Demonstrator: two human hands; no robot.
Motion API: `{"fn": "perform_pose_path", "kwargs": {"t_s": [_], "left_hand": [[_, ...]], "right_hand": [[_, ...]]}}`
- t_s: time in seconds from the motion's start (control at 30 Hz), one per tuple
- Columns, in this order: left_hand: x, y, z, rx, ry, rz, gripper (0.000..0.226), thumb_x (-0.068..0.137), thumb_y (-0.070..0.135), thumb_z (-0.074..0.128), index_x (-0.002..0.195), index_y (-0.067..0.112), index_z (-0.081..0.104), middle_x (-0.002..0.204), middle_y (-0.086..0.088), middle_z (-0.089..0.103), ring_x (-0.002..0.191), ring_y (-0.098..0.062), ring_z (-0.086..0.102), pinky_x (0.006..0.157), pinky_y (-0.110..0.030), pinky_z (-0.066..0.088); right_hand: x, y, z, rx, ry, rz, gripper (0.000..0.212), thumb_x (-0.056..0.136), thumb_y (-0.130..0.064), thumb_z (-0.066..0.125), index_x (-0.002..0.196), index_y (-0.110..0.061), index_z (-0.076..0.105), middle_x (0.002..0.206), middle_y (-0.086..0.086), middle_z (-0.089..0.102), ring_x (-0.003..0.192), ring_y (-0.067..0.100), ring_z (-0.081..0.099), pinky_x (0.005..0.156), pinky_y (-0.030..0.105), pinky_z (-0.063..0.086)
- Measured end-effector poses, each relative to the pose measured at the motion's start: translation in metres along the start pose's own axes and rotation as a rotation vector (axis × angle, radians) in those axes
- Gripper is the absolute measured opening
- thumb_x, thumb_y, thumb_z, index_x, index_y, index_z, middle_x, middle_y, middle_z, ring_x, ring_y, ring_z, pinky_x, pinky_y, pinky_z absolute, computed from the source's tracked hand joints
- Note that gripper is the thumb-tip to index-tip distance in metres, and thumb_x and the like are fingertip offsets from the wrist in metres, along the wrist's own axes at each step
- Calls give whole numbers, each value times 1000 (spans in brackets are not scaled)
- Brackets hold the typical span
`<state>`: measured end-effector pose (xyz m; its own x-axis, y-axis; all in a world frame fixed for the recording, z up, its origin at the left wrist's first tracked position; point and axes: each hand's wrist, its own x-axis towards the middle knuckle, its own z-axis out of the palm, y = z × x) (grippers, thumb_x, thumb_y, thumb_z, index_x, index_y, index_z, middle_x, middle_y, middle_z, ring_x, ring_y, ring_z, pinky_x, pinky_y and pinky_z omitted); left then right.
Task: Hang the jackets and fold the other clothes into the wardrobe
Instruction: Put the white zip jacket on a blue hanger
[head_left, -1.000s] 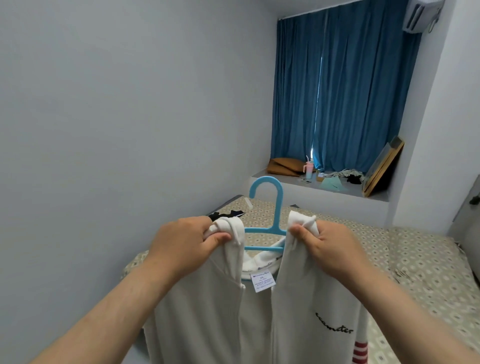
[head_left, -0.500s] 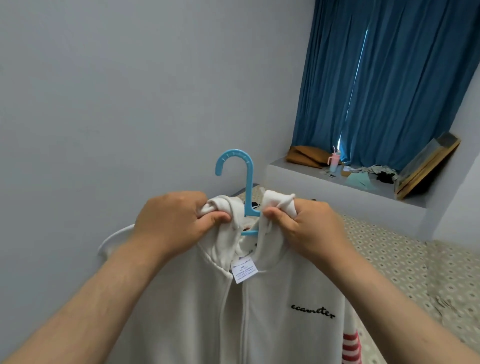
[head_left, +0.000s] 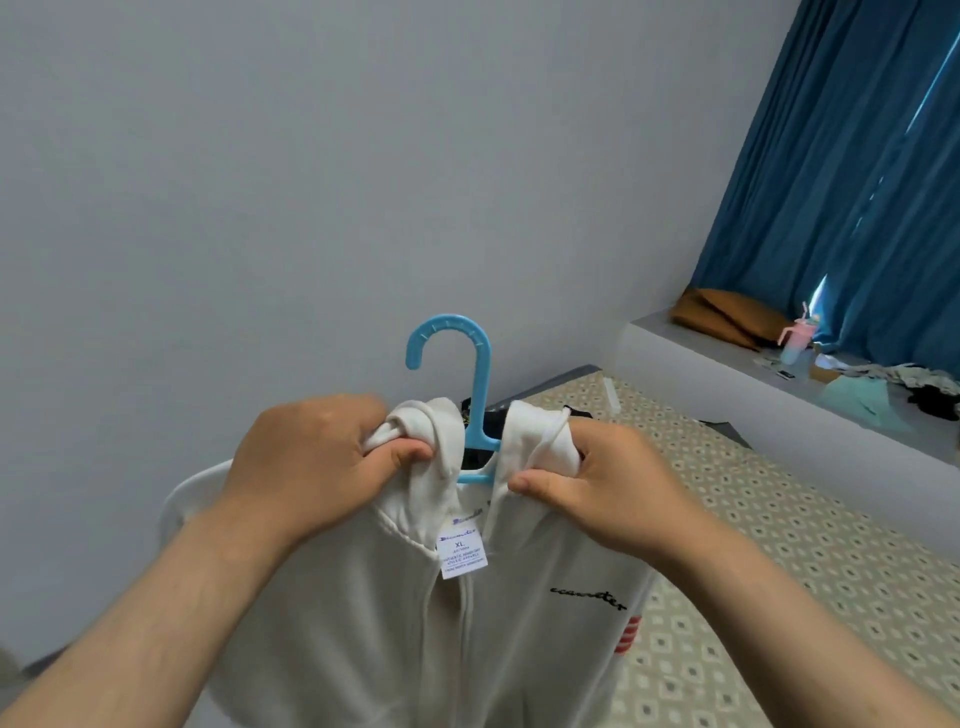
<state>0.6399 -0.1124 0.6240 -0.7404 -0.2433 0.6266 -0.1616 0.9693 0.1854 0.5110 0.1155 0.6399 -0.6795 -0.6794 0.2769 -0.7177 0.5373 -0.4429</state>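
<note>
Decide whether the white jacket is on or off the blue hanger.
On: the blue hanger pokes up between collar halves of the white jacket, arms mostly under fabric.

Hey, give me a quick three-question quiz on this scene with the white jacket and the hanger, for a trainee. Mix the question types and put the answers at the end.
1. True or false: the hook of the blue hanger sticks up between the left hand and the right hand.
2. What size does the label inside the white jacket show? A) M B) XL C) S
3. Fill in: the jacket's neck opening is gripped by ____ (left hand, right hand, or both).
Key: 1 true; 2 B; 3 both.
</note>
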Motion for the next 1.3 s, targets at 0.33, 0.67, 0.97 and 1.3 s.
{"fn": "perform_pose_path", "kwargs": {"t_s": [0.33, 0.67, 0.97, 1.3], "left_hand": [[-3, -58, 19, 39, -63, -250, 58, 68, 80, 36, 59, 23, 44, 59, 10, 51, 65, -17, 49, 59, -32, 35], [-101, -60, 91, 225, -87, -450, 59, 64, 84, 24, 64, 29, 46, 62, 12, 48, 63, -7, 42, 55, -15, 25], [-194, -24, 218, 345, -11, -559, 55, 74, 79, 40, 58, 27, 33, 55, 10, 41, 56, -8, 38, 51, -18, 22], [-287, 100, 302, 485, 0, -559, 55, 71, 83, 27, 56, 30, 30, 51, 13, 36, 56, -10, 37, 49, -21, 22]], "right_hand": [[77, 12, 57, 173, -122, -245, 15, 86, -28, 67, 82, -13, 64, 74, 0, 64, 68, 12, 56, 66, 33, 46], [92, 85, 190, 322, -219, -404, 21, 79, -34, 75, 73, -16, 67, 68, -1, 63, 68, 14, 57, 60, 27, 43], [61, 177, 302, 385, -296, -496, 20, 78, -23, 79, 65, -17, 66, 66, -3, 61, 60, 5, 50, 54, 18, 37], [-38, 305, 337, 442, -315, -528, 31, 75, -30, 77, 61, -13, 56, 57, -7, 55, 55, 7, 47, 51, 22, 34]]}}
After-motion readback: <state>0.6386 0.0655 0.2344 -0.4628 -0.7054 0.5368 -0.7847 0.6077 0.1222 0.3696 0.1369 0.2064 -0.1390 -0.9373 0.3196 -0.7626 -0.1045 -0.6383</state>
